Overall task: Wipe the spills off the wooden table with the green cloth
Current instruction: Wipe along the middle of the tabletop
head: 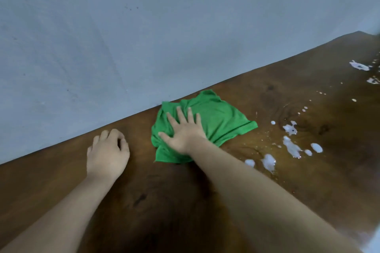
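A crumpled green cloth lies on the dark wooden table, close to its far edge. My right hand presses flat on the cloth's left part with straight, spread fingers. My left hand rests on the bare wood to the left of the cloth, its fingers curled under and holding nothing. Several white spills dot the table to the right of the cloth, apart from it. More white spills sit at the far right.
A plain blue-grey wall runs right behind the table's far edge. Small white droplets trail between the two spill groups. The wood shines wet around the nearer spills.
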